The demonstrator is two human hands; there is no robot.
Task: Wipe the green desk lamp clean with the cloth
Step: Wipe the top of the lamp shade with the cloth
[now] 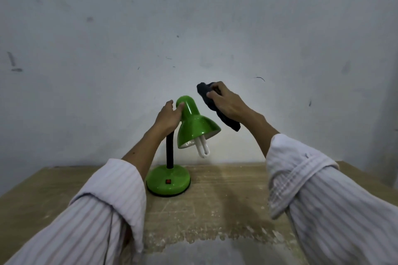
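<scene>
A green desk lamp [195,123] stands on a wooden table [226,200], with a round green base, a black flexible neck and a white bulb poking out of the shade. My left hand [169,117] grips the narrow top of the shade from the left, thumb on the green surface. My right hand [225,101] holds a dark cloth [210,101] bunched in its fingers, raised in the air just right of the shade and apart from it. One end of the cloth hangs down below the hand.
A pale, scuffed wall [193,28] rises right behind the table. The tabletop is worn and scratched, with its front edge near me. The lamp base carries a small red switch [168,181].
</scene>
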